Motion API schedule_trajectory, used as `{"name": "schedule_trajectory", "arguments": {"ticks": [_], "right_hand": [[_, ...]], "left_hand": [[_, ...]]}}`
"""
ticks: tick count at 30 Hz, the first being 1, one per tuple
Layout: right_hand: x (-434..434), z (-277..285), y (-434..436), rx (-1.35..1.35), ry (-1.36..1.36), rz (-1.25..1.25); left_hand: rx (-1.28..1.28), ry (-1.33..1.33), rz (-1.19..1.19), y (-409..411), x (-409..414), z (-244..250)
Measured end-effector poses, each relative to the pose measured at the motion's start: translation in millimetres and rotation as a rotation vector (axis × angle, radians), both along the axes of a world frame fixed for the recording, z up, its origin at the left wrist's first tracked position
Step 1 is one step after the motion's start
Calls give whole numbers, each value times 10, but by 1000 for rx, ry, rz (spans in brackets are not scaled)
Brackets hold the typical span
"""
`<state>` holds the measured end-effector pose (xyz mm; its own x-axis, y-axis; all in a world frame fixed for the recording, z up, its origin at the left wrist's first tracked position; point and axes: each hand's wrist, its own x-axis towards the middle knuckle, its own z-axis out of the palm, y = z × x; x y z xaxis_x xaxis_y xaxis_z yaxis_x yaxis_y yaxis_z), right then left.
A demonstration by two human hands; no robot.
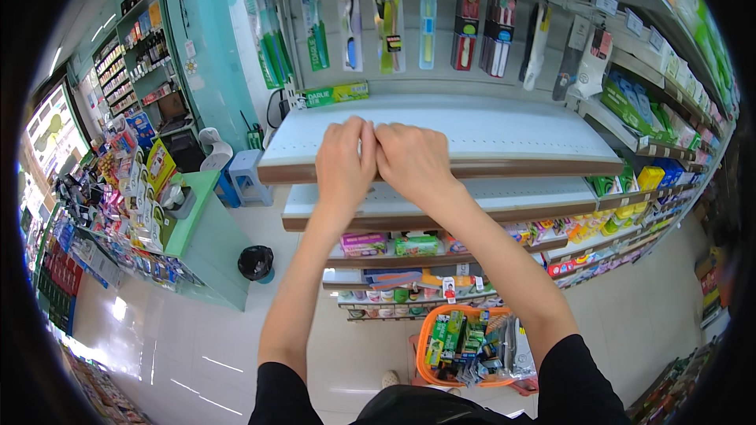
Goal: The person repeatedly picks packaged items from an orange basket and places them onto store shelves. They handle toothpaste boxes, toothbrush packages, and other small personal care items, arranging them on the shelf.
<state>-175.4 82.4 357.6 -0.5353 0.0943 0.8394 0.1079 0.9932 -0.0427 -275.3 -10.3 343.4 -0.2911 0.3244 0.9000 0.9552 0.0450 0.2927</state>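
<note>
Both hands are raised side by side over a white metal shelf (520, 124) with a brown front edge, their thumbs and forefingers touching or nearly so. My left hand (347, 159) has its fingers curled, and my right hand (413, 153) is curled inward beside it; whether anything small is between the fingers cannot be told. A green toothpaste box (335, 95) lies at the shelf's back left corner. Packaged toothbrushes (348, 23) hang on hooks above. Below, on the right, an orange plastic basket (423, 360) holds toothpaste boxes and other packets.
A second white shelf (531, 192) lies just beneath, with stocked shelves below it and to the right. Left stand a green counter (201, 200) covered in goods, a blue plastic stool (247, 168) and a bin with a black bag (256, 262). Tiled floor shows between the counter and shelves.
</note>
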Motion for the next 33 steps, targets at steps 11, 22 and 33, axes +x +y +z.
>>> {"name": "schedule_trajectory", "arguments": {"ticks": [11, 22, 33], "right_hand": [[-1761, 23, 308, -136, -566, -74], [-2148, 32, 539, -308, -808, -58], [-1875, 53, 461, -286, -658, -93]], "left_hand": [[-612, 64, 50, 428, -2072, -11], [-872, 8, 325, 949, -2912, -73], [-827, 36, 245, 676, -2439, 191]]}}
